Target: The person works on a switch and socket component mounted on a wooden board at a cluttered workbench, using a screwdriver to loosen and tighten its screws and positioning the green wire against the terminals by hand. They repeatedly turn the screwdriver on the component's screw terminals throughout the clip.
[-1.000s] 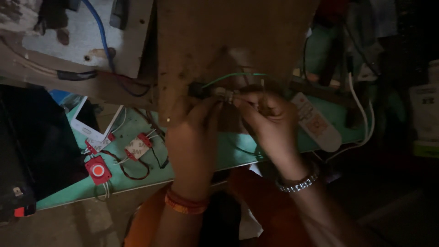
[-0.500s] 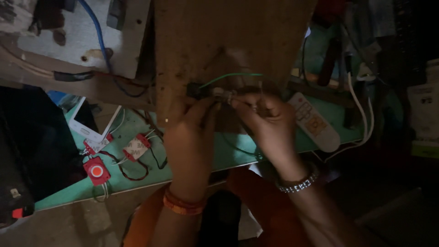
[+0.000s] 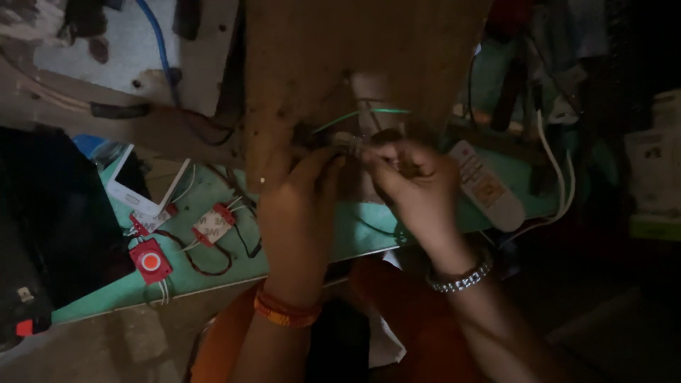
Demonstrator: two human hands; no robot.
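A green board (image 3: 213, 273) carries a red button module (image 3: 150, 262).

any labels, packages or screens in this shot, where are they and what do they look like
White remote control: on the green board right of the right hand, long and rounded, with an orange patch.
Two small labelled squares: on the green board left of the left hand, pale with red ends.
Red square module: lower left on the board, white round centre.
Pale boxes: far right edge, dim.
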